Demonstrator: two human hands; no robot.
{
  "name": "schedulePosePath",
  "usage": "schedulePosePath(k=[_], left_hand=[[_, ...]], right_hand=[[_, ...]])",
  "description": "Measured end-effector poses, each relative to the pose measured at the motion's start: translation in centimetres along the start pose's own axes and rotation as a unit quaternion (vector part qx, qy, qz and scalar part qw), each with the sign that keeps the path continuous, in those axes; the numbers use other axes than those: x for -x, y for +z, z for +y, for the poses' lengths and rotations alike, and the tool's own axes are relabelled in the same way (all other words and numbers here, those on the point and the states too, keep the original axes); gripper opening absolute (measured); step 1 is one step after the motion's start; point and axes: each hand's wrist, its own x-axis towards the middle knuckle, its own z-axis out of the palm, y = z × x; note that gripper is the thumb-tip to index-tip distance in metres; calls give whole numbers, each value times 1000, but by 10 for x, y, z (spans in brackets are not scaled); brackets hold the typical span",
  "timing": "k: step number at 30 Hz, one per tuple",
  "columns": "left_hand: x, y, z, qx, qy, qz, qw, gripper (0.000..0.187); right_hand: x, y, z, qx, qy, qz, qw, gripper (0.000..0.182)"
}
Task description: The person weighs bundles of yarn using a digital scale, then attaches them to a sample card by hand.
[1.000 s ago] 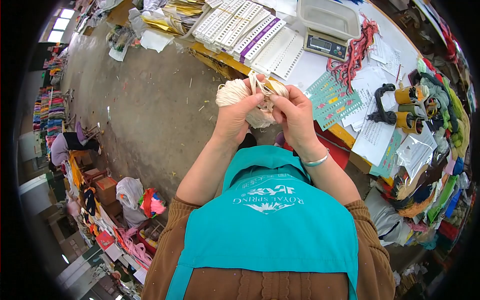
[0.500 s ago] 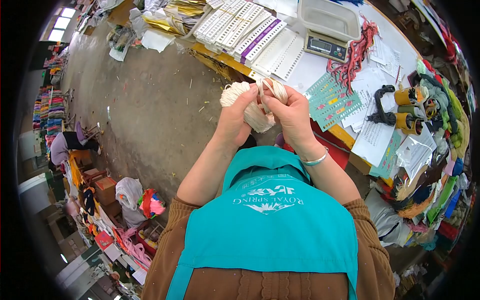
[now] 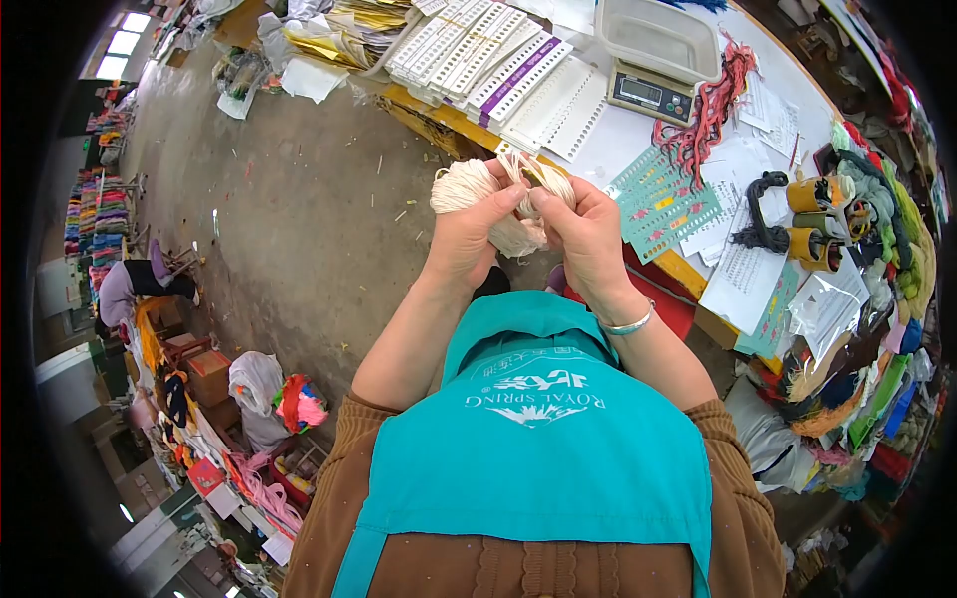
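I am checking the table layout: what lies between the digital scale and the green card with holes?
In the head view, a bunch of red yarn lies on the white table between the digital scale and the green card, overlapping the card's upper corner.

A single head-worn camera looks steeply down and forward over the wearer's chest. The fisheye lens curves the scene inside dark corners. The hands sit near, upper centre; table (image 3: 638, 130) upper right, floor (image 3: 299, 219) left.
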Motion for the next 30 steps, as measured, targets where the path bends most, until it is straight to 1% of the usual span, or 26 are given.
schedulePosePath(k=[4,10,13,16,19,25,28,30], left_hand=[[-3,-1,-2,0,-4,0,1000,41],[-2,0,1,-15,-16,-8,1000,45],[-4,1,1,-39,-13,-1,999,48],[-6,-1,-2,-53,7,-4,999,52],[-5,2,1,-49,13,-21,999,54],[-6,-1,-1,-52,8,-16,998,56],[-3,7,0,-28,0,19,999,49],[-4,-9,-3,-35,-37,0,999,42]], right_hand=[[-1,-9,0,18,-2,-17,1000,17],[-2,-12,0,-26,-8,-25,999,16],[-2,-14,0,14,-13,-16,1000,15],[0,-8,0,78,-41,12,996,14],[-1,-12,5,119,-76,11,990,13],[1,-9,0,121,-73,33,989,12],[-1,-11,2,94,-81,40,991,11],[-6,-18,-9,-59,35,-31,997,10]])
